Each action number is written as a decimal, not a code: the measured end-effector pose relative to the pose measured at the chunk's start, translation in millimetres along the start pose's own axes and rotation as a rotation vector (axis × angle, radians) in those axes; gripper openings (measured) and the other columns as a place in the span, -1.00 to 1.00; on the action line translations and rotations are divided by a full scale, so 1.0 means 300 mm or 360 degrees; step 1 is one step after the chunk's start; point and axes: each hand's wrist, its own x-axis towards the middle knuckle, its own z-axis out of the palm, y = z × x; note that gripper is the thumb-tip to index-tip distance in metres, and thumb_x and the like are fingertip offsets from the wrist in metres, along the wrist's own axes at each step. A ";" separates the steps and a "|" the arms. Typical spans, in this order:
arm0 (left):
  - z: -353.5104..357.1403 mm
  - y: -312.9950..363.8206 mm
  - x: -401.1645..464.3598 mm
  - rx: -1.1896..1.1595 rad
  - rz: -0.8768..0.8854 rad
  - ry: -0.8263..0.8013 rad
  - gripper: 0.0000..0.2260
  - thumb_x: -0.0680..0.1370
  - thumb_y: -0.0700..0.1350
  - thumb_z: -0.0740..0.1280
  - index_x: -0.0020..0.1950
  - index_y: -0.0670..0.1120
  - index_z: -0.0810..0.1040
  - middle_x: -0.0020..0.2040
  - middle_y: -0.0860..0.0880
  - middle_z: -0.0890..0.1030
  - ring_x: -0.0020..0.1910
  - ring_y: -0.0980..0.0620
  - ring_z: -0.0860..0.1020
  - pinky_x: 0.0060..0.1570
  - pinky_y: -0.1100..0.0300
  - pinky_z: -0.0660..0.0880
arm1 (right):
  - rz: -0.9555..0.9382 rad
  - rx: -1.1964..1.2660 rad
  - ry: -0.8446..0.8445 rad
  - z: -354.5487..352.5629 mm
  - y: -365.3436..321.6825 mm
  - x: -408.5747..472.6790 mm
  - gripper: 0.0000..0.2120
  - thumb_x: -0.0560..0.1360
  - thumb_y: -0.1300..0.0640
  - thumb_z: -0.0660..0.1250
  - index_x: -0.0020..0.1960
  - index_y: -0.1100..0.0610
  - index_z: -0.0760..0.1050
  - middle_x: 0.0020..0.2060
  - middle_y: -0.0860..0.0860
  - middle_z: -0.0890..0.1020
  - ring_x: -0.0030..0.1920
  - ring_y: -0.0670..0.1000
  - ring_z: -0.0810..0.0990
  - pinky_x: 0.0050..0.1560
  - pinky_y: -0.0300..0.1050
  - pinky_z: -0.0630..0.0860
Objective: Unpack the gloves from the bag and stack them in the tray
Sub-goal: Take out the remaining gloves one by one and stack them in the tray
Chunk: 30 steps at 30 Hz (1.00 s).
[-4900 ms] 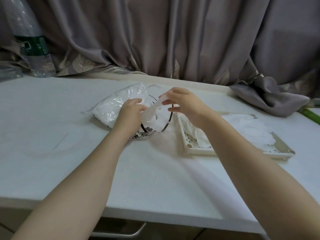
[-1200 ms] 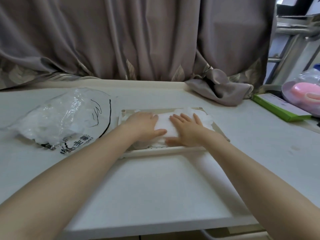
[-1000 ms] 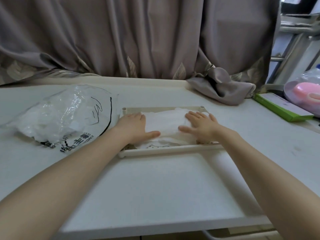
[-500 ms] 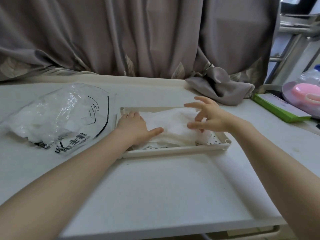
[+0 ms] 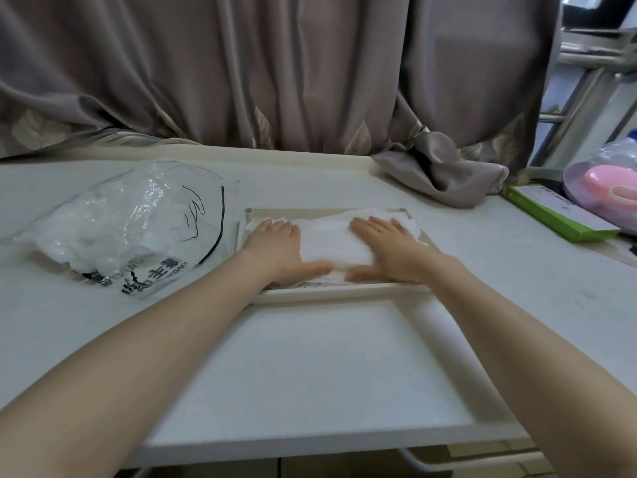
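Observation:
A cream tray (image 5: 331,294) lies on the white table, with a stack of thin white gloves (image 5: 332,241) inside it. My left hand (image 5: 280,248) lies flat on the left end of the stack, fingers straight. My right hand (image 5: 385,246) presses flat on the right end, fingers straight. The clear plastic bag (image 5: 117,224) with black print lies to the left of the tray and still holds white gloves.
A grey curtain hangs behind the table, with a bunched fold (image 5: 444,175) resting on the far right of the tabletop. A green box (image 5: 558,213) and a pink item under a clear cover (image 5: 606,191) sit at the right edge.
My right hand, lifted above the gloves half a second ago, has come back down flat on the stack. My left hand has stayed pressed on the left end.

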 end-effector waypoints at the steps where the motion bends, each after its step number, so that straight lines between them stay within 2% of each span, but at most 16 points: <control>1: 0.000 -0.004 0.001 -0.0019 0.0012 -0.0011 -0.07 0.39 0.48 -0.03 0.50 -0.20 0.08 0.50 -0.12 0.19 0.48 -0.06 0.13 0.46 0.04 0.01 | 0.0076 -0.0033 -0.0031 -0.004 0.024 -0.007 -0.04 0.35 -0.40 0.25 0.53 0.07 -0.03 0.53 -0.06 0.00 0.52 -0.01 -0.08 0.49 0.05 -0.19; 4: -0.038 -0.022 -0.024 -0.0215 0.0152 0.0011 -0.22 0.51 0.35 0.02 0.52 -0.17 0.04 0.53 -0.12 0.12 0.50 -0.06 0.08 0.47 0.05 -0.01 | 0.0237 0.0027 -0.0138 -0.037 0.034 -0.021 -0.06 0.35 -0.43 0.20 0.52 0.05 -0.01 0.53 -0.03 -0.02 0.52 0.02 -0.12 0.47 0.07 -0.23; 6: -0.086 -0.048 -0.058 -0.0438 0.0287 0.0243 -0.40 0.58 0.20 0.08 0.50 -0.13 0.15 0.51 -0.08 0.19 0.48 -0.03 0.15 0.44 0.09 0.08 | 0.0183 0.0210 0.0030 -0.082 -0.011 -0.016 -0.12 0.37 -0.46 0.13 0.51 0.02 0.08 0.53 -0.01 0.02 0.53 0.01 -0.11 0.49 0.07 -0.19; 7: -0.116 -0.063 -0.081 -0.0556 0.0348 0.0444 -0.49 0.59 0.14 0.09 0.45 -0.12 0.28 0.45 -0.09 0.31 0.43 -0.06 0.25 0.39 0.07 0.18 | 0.0064 0.0303 0.0198 -0.108 -0.047 -0.016 -0.18 0.37 -0.45 0.13 0.48 0.01 0.19 0.52 0.01 0.09 0.52 0.02 -0.03 0.49 0.04 -0.09; 9: -0.156 -0.126 -0.147 -0.0650 0.0436 0.0939 -0.62 0.55 0.02 0.12 0.19 -0.16 0.55 0.22 -0.15 0.52 0.21 -0.18 0.46 0.19 -0.06 0.40 | -0.0294 0.0399 0.0596 -0.157 -0.164 -0.005 -0.46 0.47 -0.24 0.24 0.32 0.08 0.42 0.41 0.05 0.34 0.42 0.07 0.25 0.39 -0.03 0.21; 10: -0.163 -0.166 -0.170 -0.0601 0.0411 0.1179 -0.69 0.51 -0.04 0.16 0.04 -0.17 0.60 0.13 -0.17 0.55 0.13 -0.21 0.50 0.11 -0.10 0.45 | -0.0459 0.0393 0.0751 -0.179 -0.232 0.001 -0.62 0.51 -0.09 0.26 0.21 0.12 0.50 0.30 0.06 0.46 0.31 0.08 0.40 0.28 -0.05 0.34; 12: -0.156 -0.267 -0.205 -0.0413 0.0141 0.1415 -0.84 0.44 -0.14 0.27 -0.12 -0.14 0.63 0.18 -0.20 0.53 0.19 -0.28 0.46 0.15 -0.15 0.39 | -0.0709 0.0409 0.0899 -0.194 -0.381 0.033 -0.80 0.52 0.12 0.26 0.03 0.20 0.58 0.04 0.08 0.60 0.03 0.09 0.57 0.02 -0.07 0.48; 14: -0.133 -0.334 -0.231 -0.0418 -0.0212 0.1347 -0.90 0.43 -0.18 0.36 -0.10 -0.07 0.65 0.40 -0.19 0.35 0.40 -0.29 0.23 0.32 -0.12 0.13 | -0.0813 0.0417 0.0865 -0.178 -0.499 0.078 -0.83 0.50 0.25 0.25 -0.04 0.26 0.61 -0.08 0.12 0.63 -0.10 0.13 0.60 -0.08 -0.09 0.47; 16: -0.100 -0.388 -0.255 -0.0594 -0.0476 0.1163 -0.84 0.45 -0.14 0.39 0.00 0.02 0.66 0.52 -0.12 0.12 0.49 -0.23 0.00 0.40 -0.04 -0.07 | -0.0723 0.0385 0.0720 -0.156 -0.599 0.138 -0.77 0.52 0.32 0.19 0.05 0.25 0.60 -0.01 0.14 0.63 0.00 0.15 0.58 0.01 -0.09 0.44; 18: -0.069 -0.436 -0.270 -0.0817 -0.0623 0.0937 -0.77 0.48 -0.10 0.37 0.12 0.09 0.60 0.54 -0.08 0.05 0.51 -0.15 -0.07 0.44 -0.01 -0.08 | -0.0511 0.0351 0.0510 -0.146 -0.670 0.200 -0.70 0.55 0.32 0.13 0.20 0.21 0.54 0.13 0.13 0.59 0.15 0.13 0.53 0.14 -0.08 0.41; 21: -0.043 -0.480 -0.274 -0.1091 -0.0593 0.0746 -0.59 0.50 -0.20 0.30 0.35 -0.04 0.43 0.50 -0.09 0.19 0.46 -0.09 0.18 0.39 0.06 0.19 | -0.0219 0.0551 0.0009 -0.136 -0.734 0.269 -0.57 0.54 0.33 0.19 0.40 0.16 0.35 0.32 0.10 0.46 0.23 0.12 0.50 0.23 -0.05 0.43; 22: -0.037 -0.491 -0.275 -0.1136 -0.0566 0.0741 -0.55 0.51 -0.25 0.27 0.40 -0.09 0.37 0.47 -0.10 0.26 0.40 -0.10 0.29 0.34 0.09 0.25 | -0.0188 0.0671 -0.0155 -0.124 -0.755 0.282 -0.51 0.54 0.34 0.21 0.44 0.13 0.28 0.35 0.10 0.42 0.20 0.12 0.52 0.18 -0.06 0.47; 24: -0.029 -0.501 -0.278 -0.1237 -0.0541 0.0778 -0.54 0.50 -0.31 0.21 0.40 -0.12 0.32 0.40 -0.10 0.36 0.26 -0.11 0.45 0.22 0.06 0.36 | -0.0238 0.0772 -0.0305 -0.098 -0.782 0.300 -0.47 0.55 0.27 0.23 0.48 0.09 0.20 0.34 0.10 0.40 0.13 0.11 0.53 0.05 -0.13 0.50; 27: -0.018 -0.521 -0.276 -0.1359 -0.0556 0.0758 -0.47 0.48 -0.31 0.22 0.45 -0.08 0.26 0.42 -0.03 0.34 0.27 -0.09 0.45 0.21 0.03 0.40 | -0.0306 0.0804 -0.0262 -0.060 -0.821 0.326 -0.47 0.49 0.11 0.38 0.40 0.10 0.31 0.06 -0.01 0.48 0.01 0.01 0.48 -0.04 -0.22 0.38; 28: -0.010 -0.526 -0.272 -0.1363 -0.0560 0.0737 -0.44 0.47 -0.30 0.24 0.46 -0.06 0.24 0.43 -0.01 0.33 0.30 -0.08 0.42 0.23 0.03 0.39 | -0.0303 0.0861 -0.0230 -0.049 -0.837 0.337 -0.55 0.47 0.11 0.40 0.32 0.11 0.40 -0.07 -0.04 0.49 -0.07 -0.01 0.46 -0.11 -0.25 0.38; 30: 0.000 -0.524 -0.268 -0.1390 -0.0538 0.0704 -0.38 0.45 -0.30 0.25 0.49 -0.04 0.20 0.45 -0.01 0.31 0.35 -0.06 0.37 0.27 0.02 0.38 | -0.0278 0.0916 -0.0155 -0.031 -0.858 0.360 -0.86 0.45 0.18 0.38 0.00 0.15 0.52 -0.25 0.01 0.50 -0.16 0.02 0.44 -0.23 -0.22 0.35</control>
